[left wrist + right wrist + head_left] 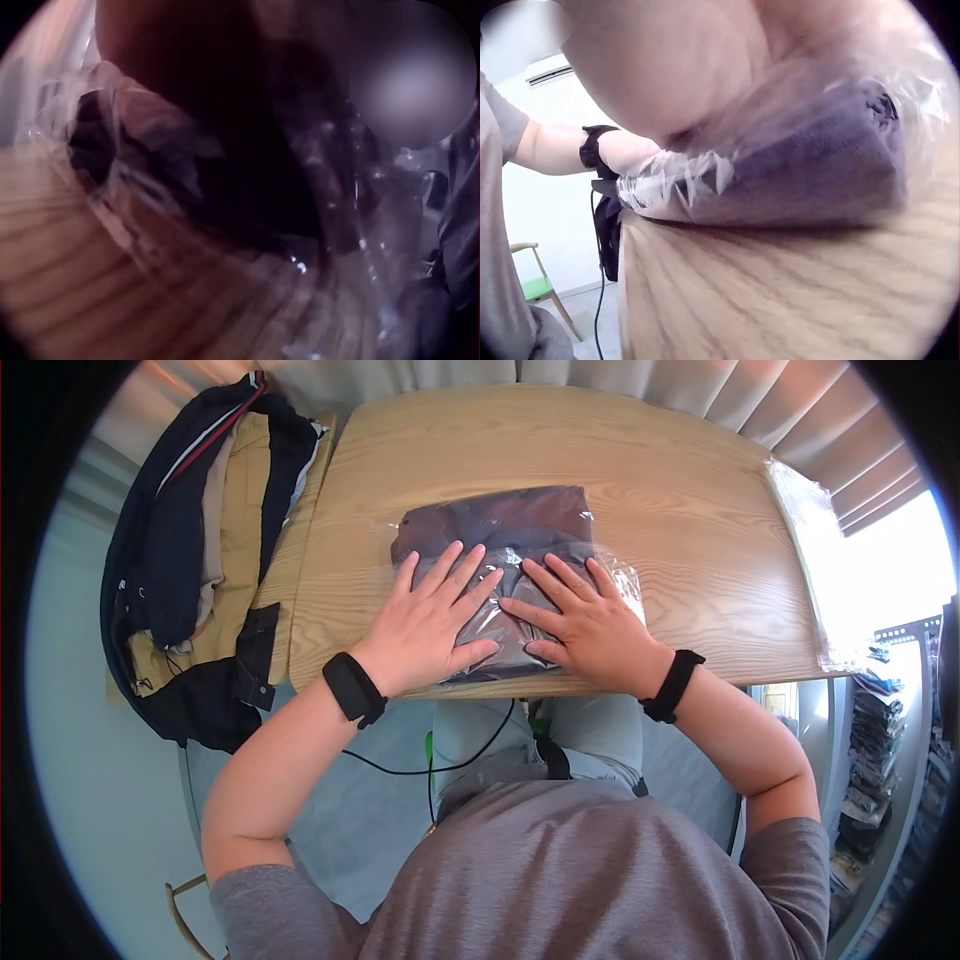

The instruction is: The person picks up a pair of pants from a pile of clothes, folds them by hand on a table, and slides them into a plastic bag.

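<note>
A folded dark purple-grey garment lies in a clear plastic bag at the table's front edge. Both palms face down on it. My left hand rests on the left part with fingers spread, thumb pointing inward. On the right part, my right hand presses with its fingers spread too. In the right wrist view the folded cloth shows thick under the wrinkled film, beneath the hand. Dark and blurred, the left wrist view shows shiny plastic film close to the hand.
On the left lies a pile of navy and tan clothes. A stack of clear plastic bags sits at the wooden table's right edge. Below hangs a black cable. Racks of packed goods stand at the right, a chair behind.
</note>
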Tool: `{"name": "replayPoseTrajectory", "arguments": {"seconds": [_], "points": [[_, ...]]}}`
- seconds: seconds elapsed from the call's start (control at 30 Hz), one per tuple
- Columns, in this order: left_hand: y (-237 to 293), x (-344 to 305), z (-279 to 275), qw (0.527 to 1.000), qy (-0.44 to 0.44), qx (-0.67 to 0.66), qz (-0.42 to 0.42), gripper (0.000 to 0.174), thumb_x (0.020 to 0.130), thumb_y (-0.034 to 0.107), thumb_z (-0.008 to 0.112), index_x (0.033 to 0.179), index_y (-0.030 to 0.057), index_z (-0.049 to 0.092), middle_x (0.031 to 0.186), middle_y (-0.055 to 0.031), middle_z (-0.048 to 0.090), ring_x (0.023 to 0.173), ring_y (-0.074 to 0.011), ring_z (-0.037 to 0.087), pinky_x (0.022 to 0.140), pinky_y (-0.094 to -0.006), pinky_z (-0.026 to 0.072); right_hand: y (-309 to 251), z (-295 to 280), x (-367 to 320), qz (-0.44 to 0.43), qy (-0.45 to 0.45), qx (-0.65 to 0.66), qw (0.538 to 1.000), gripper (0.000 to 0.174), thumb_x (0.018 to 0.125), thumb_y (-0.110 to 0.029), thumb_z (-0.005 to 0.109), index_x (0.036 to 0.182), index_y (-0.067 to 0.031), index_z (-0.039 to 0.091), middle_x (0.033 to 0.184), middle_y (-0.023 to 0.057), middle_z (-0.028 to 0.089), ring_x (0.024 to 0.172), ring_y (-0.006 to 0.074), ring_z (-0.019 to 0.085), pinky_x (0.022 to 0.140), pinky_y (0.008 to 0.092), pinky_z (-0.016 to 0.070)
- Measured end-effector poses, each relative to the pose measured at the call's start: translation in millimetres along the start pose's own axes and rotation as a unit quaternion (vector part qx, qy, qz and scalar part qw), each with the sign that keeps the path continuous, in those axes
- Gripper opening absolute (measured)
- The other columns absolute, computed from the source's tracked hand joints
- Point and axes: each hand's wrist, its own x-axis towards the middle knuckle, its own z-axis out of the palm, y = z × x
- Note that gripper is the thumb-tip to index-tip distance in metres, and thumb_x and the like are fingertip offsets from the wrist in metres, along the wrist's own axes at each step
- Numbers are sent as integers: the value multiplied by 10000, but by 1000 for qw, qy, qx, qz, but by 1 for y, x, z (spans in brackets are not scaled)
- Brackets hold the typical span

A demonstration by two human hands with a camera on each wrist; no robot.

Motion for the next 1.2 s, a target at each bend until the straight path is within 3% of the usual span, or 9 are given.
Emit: {"name": "replayPoseTrajectory", "arguments": {"seconds": [0.43,0.5,0.73,0.83,0.9,0.97,1.03,1.1,1.2], "points": [[-10,7,14,992,-47,-118,-16,707,875,493,512,1449,136,301,1523,-167,185,1411,-361,148,1089,-600,129,17,2,11,-3,-104,105,989,493,947,-487,394,1406,-305,382,1475,121,319,1374,315,278,1080,560,234],[-11,7,15,991,-52,-125,-21,698,881,495,504,1447,139,306,1524,-167,182,1413,-359,142,1090,-599,121,18,1,13,2,-138,135,981,507,941,-460,422,1421,-312,358,1498,136,266,1389,347,231,1093,577,181],[-19,6,20,989,-60,-134,-9,686,889,475,506,1449,137,300,1534,-156,155,1423,-346,108,1097,-590,98,16,2,9,-9,-83,92,992,494,941,-488,409,1393,-288,402,1460,129,339,1357,318,304,1075,548,248],[-31,11,8,981,-78,-176,2,653,901,460,493,1445,147,312,1532,-156,157,1421,-341,114,1100,-580,117,23,-3,18,-24,-82,61,994,512,919,-497,444,1391,-301,406,1467,117,328,1348,317,315,1072,529,248],[-37,13,-9,995,-71,-40,62,622,911,460,470,1438,161,330,1527,-149,180,1414,-329,145,1105,-564,142,32,-8,24,-92,-79,2,993,521,908,-513,454,1383,-303,418,1455,109,347,1335,299,335,1072,510,255],[-46,14,-16,994,-42,13,97,609,911,470,460,1429,170,347,1519,-138,210,1404,-318,181,1107,-554,159,44,-13,30,-116,-70,-23,991,523,912,-533,430,1385,-309,415,1467,105,333,1346,297,323,1078,508,243],[-54,14,-7,992,-69,10,105,616,911,483,450,1429,167,346,1516,-128,228,1403,-316,192,1109,-553,154,58,-8,35,-170,-96,-12,981,541,919,-564,391,1396,-310,400,1482,115,307,1364,310,294,1091,518,223],[-58,12,4,994,-41,12,104,613,904,497,463,1418,176,369,1507,-115,258,1400,-287,215,1105,-536,171,67,-2,38,-175,-107,10,979,547,923,-573,370,1404,-313,387,1481,117,311,1370,304,288,1097,518,214],[-61,13,14,992,-73,-61,79,639,924,553,364,1442,181,323,1528,-127,198,1417,-317,153,1111,-569,114,74,4,40,-172,-127,46,976,561,928,-588,342,1418,-317,364,1481,121,310,1379,300,274,1106,520,202]]}}
